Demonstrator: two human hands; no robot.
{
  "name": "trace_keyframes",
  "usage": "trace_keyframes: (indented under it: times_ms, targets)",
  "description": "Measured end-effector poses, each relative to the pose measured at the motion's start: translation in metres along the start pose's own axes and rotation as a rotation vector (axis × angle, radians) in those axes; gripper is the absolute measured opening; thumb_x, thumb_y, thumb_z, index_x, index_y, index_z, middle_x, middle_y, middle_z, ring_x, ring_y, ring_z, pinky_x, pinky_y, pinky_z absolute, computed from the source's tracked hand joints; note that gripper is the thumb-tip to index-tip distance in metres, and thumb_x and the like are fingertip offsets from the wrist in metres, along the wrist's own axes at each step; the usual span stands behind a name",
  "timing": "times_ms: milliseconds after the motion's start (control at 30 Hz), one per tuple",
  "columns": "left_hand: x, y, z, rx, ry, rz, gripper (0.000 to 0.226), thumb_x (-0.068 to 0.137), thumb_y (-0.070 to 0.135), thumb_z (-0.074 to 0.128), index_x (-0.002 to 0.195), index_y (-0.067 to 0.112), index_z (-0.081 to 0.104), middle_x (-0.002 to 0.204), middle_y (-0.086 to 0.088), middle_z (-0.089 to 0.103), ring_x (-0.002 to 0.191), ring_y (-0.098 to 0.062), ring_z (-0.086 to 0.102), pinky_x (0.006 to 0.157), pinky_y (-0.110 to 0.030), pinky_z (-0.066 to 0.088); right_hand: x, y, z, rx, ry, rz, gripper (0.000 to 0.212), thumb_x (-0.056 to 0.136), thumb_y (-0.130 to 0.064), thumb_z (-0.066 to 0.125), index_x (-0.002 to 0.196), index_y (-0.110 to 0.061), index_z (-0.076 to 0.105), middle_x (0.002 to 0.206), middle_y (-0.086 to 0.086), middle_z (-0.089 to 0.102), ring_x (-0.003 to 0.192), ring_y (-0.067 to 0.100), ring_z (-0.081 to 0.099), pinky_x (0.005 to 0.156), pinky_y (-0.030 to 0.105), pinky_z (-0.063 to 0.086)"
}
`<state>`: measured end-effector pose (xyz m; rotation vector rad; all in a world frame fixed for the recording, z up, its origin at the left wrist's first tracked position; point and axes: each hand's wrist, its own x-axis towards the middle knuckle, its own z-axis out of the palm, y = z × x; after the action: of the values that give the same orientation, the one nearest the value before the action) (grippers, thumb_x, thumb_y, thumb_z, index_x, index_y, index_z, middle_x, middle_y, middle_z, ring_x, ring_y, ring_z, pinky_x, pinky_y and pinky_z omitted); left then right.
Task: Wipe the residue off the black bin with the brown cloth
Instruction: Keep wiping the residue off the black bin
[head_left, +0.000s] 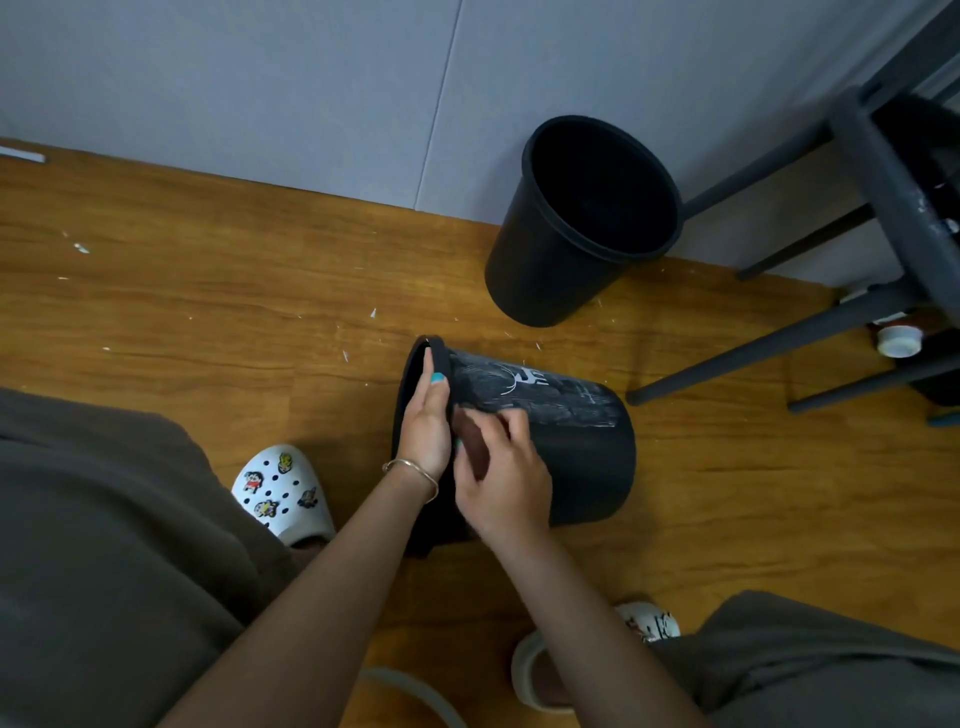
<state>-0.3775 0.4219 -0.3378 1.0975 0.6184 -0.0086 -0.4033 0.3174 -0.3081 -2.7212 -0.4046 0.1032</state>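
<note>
A wooden floor (208, 291) is spreading across the view, meeting a grey wall (260, 78) along an edge running from nine o'clock toward three; its widest bare stretch is lying from nine to eleven o'clock, dotted with white flecks. Dark chair legs (779, 343) are crowding the floor at two to three o'clock. A second black bin (571, 244) is standing upright at one o'clock, near the wall edge and apart from the other bin. The black bin (576, 441) is lying on its side just right of centre, mouth toward nine o'clock, white residue (545, 389) streaking its upper flank. A white clog (285, 493) is resting on the floor at its seven o'clock. The left hand (426, 426) is gripping the bin's rim, thumb on the outer edge. The right hand (498, 478) is pressing against the bin's side with fingers curled round the brown cloth (475, 441), which is largely hidden and blurred between the two hands.
</note>
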Motion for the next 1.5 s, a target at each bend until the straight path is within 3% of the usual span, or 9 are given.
trace_keyframes:
  times_ms: [200, 300, 433, 533, 633, 833, 1067, 1200, 1500]
  targets:
    - [-0.002, 0.004, 0.003, 0.073, -0.007, 0.016, 0.049, 0.103, 0.025, 0.031, 0.15, 0.03, 0.022, 0.144, 0.006, 0.042, 0.128, -0.009, 0.042, 0.101, -0.022, 0.035, 0.083, -0.016, -0.005, -0.102, -0.05, 0.16, 0.032, 0.094, -0.043, 0.051, 0.124, -0.032, 0.054, 0.121, -0.004, 0.042, 0.101, 0.02, 0.057, 0.075, 0.035, 0.052]
    - [0.0, 0.006, 0.001, 0.139, -0.009, 0.023, 0.048, 0.103, 0.03, 0.03, 0.15, 0.033, 0.02, 0.141, 0.006, 0.044, 0.123, -0.008, 0.044, 0.095, -0.019, 0.037, 0.037, -0.012, 0.006, -0.021, 0.085, 0.097, 0.036, 0.091, -0.04, 0.055, 0.126, -0.032, 0.054, 0.121, -0.005, 0.043, 0.101, 0.016, 0.056, 0.076, 0.032, 0.053]
    - [-0.001, 0.001, 0.002, 0.249, -0.001, 0.048, 0.048, 0.104, 0.032, 0.027, 0.151, 0.034, 0.017, 0.144, 0.005, 0.041, 0.112, 0.0, 0.042, 0.086, -0.009, 0.032, 0.0, 0.007, 0.002, 0.028, 0.03, 0.044, 0.036, 0.089, -0.039, 0.059, 0.125, -0.033, 0.056, 0.119, -0.008, 0.044, 0.096, 0.014, 0.057, 0.075, 0.031, 0.052]
    - [-0.004, 0.001, 0.003, 0.299, -0.005, 0.075, 0.049, 0.104, 0.027, 0.028, 0.152, 0.028, 0.017, 0.125, 0.015, 0.047, 0.086, 0.018, 0.047, 0.064, 0.008, 0.03, 0.044, 0.001, -0.005, -0.029, -0.011, 0.139, 0.033, 0.091, -0.047, 0.053, 0.123, -0.036, 0.054, 0.119, -0.008, 0.043, 0.097, 0.015, 0.056, 0.078, 0.032, 0.05]
    - [-0.008, 0.001, 0.003, 0.294, 0.026, 0.076, 0.049, 0.104, 0.025, 0.031, 0.151, 0.027, 0.02, 0.091, 0.027, 0.049, 0.065, 0.03, 0.046, 0.059, 0.005, 0.034, 0.073, -0.008, -0.006, -0.044, 0.008, 0.272, 0.036, 0.093, -0.048, 0.051, 0.125, -0.034, 0.054, 0.12, -0.005, 0.044, 0.099, 0.018, 0.057, 0.075, 0.031, 0.049]
    - [-0.009, 0.002, 0.004, 0.349, 0.118, 0.152, 0.052, 0.102, 0.024, 0.038, 0.15, 0.03, 0.021, 0.07, 0.017, 0.047, 0.056, 0.012, 0.051, 0.054, -0.003, 0.04, -0.001, 0.005, 0.002, 0.08, 0.058, 0.122, 0.038, 0.087, -0.044, 0.058, 0.125, -0.039, 0.056, 0.116, -0.013, 0.043, 0.093, 0.009, 0.056, 0.072, 0.025, 0.048]
    - [-0.048, -0.028, -0.007, 0.686, 0.018, 0.193, 0.049, 0.102, 0.033, 0.03, 0.15, 0.026, 0.019, 0.066, 0.003, 0.058, 0.053, -0.014, 0.055, 0.047, -0.022, 0.041, 0.057, -0.001, -0.016, 0.071, -0.011, 0.219, 0.033, 0.091, -0.045, 0.056, 0.123, -0.037, 0.055, 0.118, -0.009, 0.044, 0.103, 0.014, 0.054, 0.073, 0.026, 0.039]
    - [-0.026, -0.028, -0.009, 0.651, 0.036, 0.257, 0.049, 0.1, 0.036, 0.03, 0.147, 0.023, 0.029, 0.092, -0.009, 0.069, 0.073, -0.025, 0.066, 0.067, -0.038, 0.054, 0.058, -0.006, -0.014, 0.038, 0.025, 0.199, 0.038, 0.092, -0.046, 0.055, 0.128, -0.034, 0.053, 0.123, -0.006, 0.044, 0.103, 0.017, 0.056, 0.073, 0.026, 0.045]
    - [-0.03, -0.033, -0.009, 0.65, 0.087, 0.253, 0.047, 0.102, 0.025, 0.034, 0.148, 0.02, 0.028, 0.074, 0.001, 0.064, 0.052, -0.009, 0.056, 0.046, -0.012, 0.04, 0.071, -0.004, -0.011, -0.039, -0.041, 0.16, 0.036, 0.091, -0.046, 0.054, 0.125, -0.034, 0.055, 0.118, -0.006, 0.047, 0.1, 0.016, 0.055, 0.073, 0.029, 0.048]
